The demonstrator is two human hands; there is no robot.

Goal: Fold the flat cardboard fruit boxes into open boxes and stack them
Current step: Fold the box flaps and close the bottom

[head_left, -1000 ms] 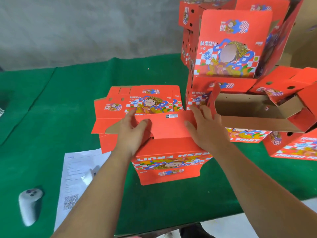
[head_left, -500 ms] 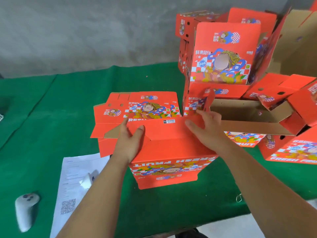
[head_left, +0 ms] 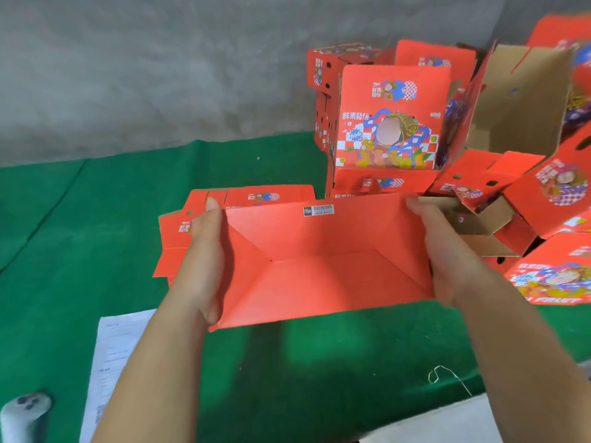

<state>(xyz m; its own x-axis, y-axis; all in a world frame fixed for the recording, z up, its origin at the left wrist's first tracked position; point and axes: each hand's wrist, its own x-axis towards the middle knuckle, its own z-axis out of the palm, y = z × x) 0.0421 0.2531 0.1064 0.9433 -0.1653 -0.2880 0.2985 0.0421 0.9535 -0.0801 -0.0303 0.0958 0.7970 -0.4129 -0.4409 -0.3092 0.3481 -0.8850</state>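
The left hand and right hand grip the two ends of a red box, held above the green table, its folded bottom facing the camera. Many folded boxes are piled at the right and flat boxes remain behind, so I judge the work partly done; the fingers behind the box are hidden, and the pile is cut off at the edge

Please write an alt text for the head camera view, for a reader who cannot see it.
Two bare hands, left hand and right hand, hold a red cardboard box by its sides above a green table, its folded bottom facing the camera. Flat boxes lie behind; folded boxes are piled at right.
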